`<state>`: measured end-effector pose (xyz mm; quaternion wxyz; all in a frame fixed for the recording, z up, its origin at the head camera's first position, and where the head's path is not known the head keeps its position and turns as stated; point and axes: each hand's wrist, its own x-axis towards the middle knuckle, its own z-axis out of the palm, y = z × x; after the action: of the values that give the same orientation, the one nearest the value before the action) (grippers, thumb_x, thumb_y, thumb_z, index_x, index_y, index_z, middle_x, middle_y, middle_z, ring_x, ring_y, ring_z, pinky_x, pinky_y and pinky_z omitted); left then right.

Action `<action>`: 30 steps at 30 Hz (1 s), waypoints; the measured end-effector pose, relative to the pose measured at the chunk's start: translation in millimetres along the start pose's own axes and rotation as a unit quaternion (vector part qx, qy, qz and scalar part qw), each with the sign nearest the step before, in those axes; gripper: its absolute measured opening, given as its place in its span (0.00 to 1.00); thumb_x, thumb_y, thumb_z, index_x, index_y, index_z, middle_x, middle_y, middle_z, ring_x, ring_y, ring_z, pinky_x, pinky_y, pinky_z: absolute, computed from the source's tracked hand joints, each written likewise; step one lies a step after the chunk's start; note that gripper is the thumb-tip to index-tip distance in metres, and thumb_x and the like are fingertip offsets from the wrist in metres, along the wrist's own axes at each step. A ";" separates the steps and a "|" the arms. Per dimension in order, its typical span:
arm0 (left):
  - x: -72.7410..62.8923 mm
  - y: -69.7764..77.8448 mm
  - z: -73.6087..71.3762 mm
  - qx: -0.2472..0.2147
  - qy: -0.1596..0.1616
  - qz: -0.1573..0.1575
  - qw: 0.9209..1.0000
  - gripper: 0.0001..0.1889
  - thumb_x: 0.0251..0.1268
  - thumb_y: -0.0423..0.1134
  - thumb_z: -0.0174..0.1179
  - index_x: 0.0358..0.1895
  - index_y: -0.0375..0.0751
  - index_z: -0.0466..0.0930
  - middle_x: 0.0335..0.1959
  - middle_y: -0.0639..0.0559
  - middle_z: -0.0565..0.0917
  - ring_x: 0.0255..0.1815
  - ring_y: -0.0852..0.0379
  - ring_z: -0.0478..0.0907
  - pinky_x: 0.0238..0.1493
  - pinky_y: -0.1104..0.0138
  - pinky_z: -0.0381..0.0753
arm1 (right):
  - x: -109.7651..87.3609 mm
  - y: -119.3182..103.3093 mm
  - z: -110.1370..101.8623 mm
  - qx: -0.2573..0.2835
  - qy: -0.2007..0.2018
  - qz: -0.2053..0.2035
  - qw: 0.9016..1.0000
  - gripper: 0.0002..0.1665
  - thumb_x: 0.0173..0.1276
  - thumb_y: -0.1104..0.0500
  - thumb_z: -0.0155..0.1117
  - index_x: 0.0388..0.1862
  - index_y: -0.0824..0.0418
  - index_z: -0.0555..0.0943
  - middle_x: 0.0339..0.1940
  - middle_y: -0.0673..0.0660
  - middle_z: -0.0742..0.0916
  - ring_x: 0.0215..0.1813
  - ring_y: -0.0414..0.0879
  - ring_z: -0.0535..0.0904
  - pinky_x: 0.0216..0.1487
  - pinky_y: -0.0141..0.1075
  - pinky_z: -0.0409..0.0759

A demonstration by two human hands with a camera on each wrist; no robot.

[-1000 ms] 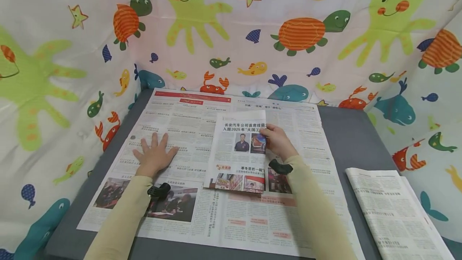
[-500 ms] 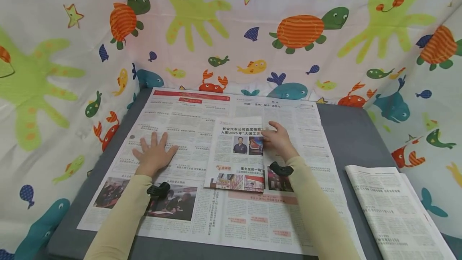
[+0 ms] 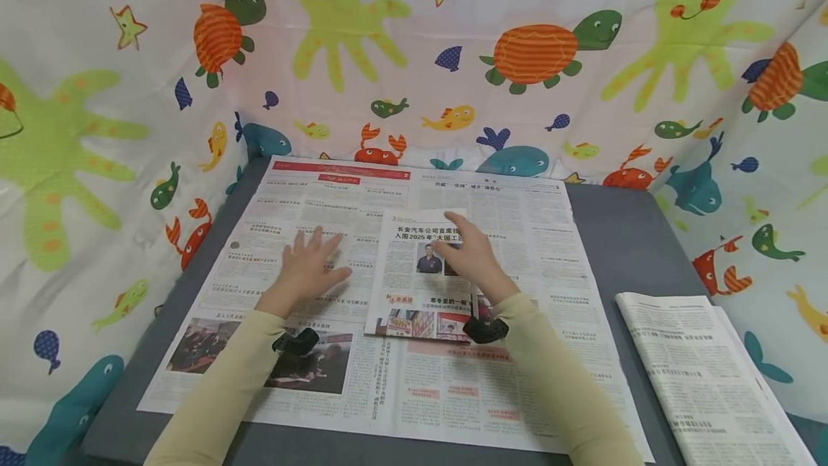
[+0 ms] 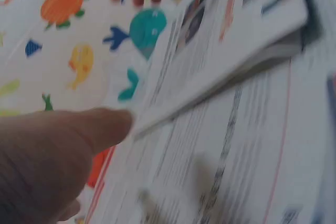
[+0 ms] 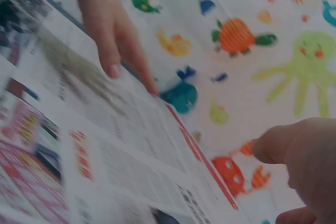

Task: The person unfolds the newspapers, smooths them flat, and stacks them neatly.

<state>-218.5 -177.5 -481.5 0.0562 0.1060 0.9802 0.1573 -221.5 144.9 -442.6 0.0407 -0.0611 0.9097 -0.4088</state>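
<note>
A folded newspaper (image 3: pixel 401 286) with photos and large headlines lies on a spread newspaper sheet (image 3: pixel 440 408). My right hand (image 3: pixel 477 259) is over the folded paper's upper right part, fingers extended and holding nothing; it covers part of the headline and a photo. To the left of the folded paper, my left hand (image 3: pixel 309 268) is over the spread sheet with its fingers apart. In the left wrist view the folded newspaper (image 4: pixel 236 40) shows a thick layered edge, blurred, near my left thumb (image 4: pixel 100 129). The right wrist view shows my left hand (image 5: pixel 113 35) raised above the sheet.
Another folded stack of newspaper (image 3: pixel 692 372) lies at the right on the grey table (image 3: pixel 621 236). A white curtain (image 3: pixel 401 42) printed with sea animals stands around the back and sides. Each wrist wears a black band.
My right hand has let go of the folded newspaper's right edge and moved left over it. My left hand has lifted from the sheet and moved right, toward the folded paper.
</note>
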 end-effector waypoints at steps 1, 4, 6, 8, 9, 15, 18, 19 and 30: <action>-2.2 6.8 0.8 0.002 -0.013 0.027 1.000 0.42 0.69 0.59 0.60 0.81 0.46 0.58 0.82 0.28 0.51 0.80 0.18 0.43 0.73 0.24 0.46 | -4.5 -5.3 6.5 -0.013 -0.019 -0.018 1.000 0.43 0.73 0.49 0.64 0.82 0.56 0.60 0.80 0.64 0.68 0.74 0.63 0.72 0.72 0.59 0.71; -9.9 21.2 5.6 0.000 -0.053 0.077 0.996 0.42 0.65 0.58 0.64 0.80 0.49 0.61 0.82 0.30 0.53 0.80 0.19 0.45 0.72 0.25 0.48 | -16.9 -16.0 31.0 -0.065 -0.071 -0.068 0.993 0.45 0.71 0.48 0.67 0.81 0.59 0.61 0.81 0.66 0.67 0.79 0.64 0.65 0.76 0.60 0.66; -13.0 25.5 10.6 -0.008 -0.072 0.088 0.993 0.43 0.62 0.57 0.66 0.79 0.50 0.63 0.82 0.31 0.53 0.80 0.19 0.44 0.73 0.25 0.48 | -24.5 -20.2 49.7 -0.109 -0.094 -0.092 0.985 0.47 0.69 0.44 0.68 0.81 0.58 0.63 0.80 0.69 0.66 0.80 0.66 0.63 0.76 0.61 0.65; -15.7 28.8 15.2 -0.015 -0.084 0.091 0.992 0.42 0.61 0.57 0.67 0.79 0.52 0.64 0.83 0.32 0.53 0.80 0.19 0.44 0.73 0.25 0.48 | -30.3 -21.1 67.6 -0.154 -0.111 -0.107 0.976 0.50 0.67 0.39 0.69 0.81 0.56 0.63 0.80 0.70 0.65 0.80 0.68 0.62 0.75 0.64 0.64; -16.2 29.8 17.9 -0.018 -0.087 0.091 0.992 0.42 0.61 0.57 0.66 0.79 0.52 0.65 0.83 0.33 0.53 0.80 0.19 0.43 0.73 0.25 0.47 | -33.0 -21.3 75.3 -0.176 -0.117 -0.112 0.971 0.52 0.65 0.35 0.69 0.81 0.54 0.63 0.80 0.69 0.65 0.80 0.68 0.62 0.75 0.65 0.63; -17.6 33.8 25.2 -0.030 -0.100 0.088 0.991 0.40 0.63 0.57 0.65 0.78 0.51 0.66 0.83 0.33 0.53 0.81 0.20 0.42 0.73 0.25 0.46 | -45.6 -16.3 102.6 -0.225 -0.129 -0.110 0.959 0.58 0.59 0.27 0.69 0.82 0.50 0.61 0.83 0.67 0.60 0.83 0.71 0.50 0.78 0.69 0.51; -17.9 34.2 25.2 -0.026 -0.102 0.087 0.991 0.39 0.64 0.57 0.65 0.77 0.51 0.67 0.83 0.33 0.54 0.81 0.19 0.43 0.72 0.24 0.47 | -47.1 -14.9 106.5 -0.223 -0.129 -0.100 0.961 0.57 0.60 0.28 0.68 0.82 0.49 0.61 0.85 0.67 0.57 0.84 0.71 0.46 0.80 0.68 0.48; -17.9 34.3 25.0 -0.025 -0.104 0.087 0.991 0.39 0.64 0.57 0.65 0.77 0.51 0.67 0.83 0.33 0.54 0.81 0.19 0.43 0.72 0.24 0.46 | -47.2 -14.6 107.0 -0.220 -0.129 -0.098 0.962 0.57 0.60 0.29 0.68 0.82 0.49 0.61 0.85 0.66 0.57 0.84 0.71 0.46 0.80 0.68 0.47; -18.5 34.2 22.3 -0.038 -0.126 0.079 0.988 0.36 0.70 0.58 0.60 0.78 0.52 0.65 0.84 0.33 0.50 0.82 0.21 0.38 0.73 0.25 0.42 | -47.0 -16.1 106.8 -0.221 -0.146 -0.092 0.960 0.50 0.68 0.34 0.64 0.83 0.49 0.61 0.86 0.65 0.54 0.85 0.69 0.43 0.80 0.68 0.46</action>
<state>-190.8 -143.3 -490.1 0.1704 0.1996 0.9473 0.1836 -160.5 62.2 -500.2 0.1211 -0.2114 0.9518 -0.1864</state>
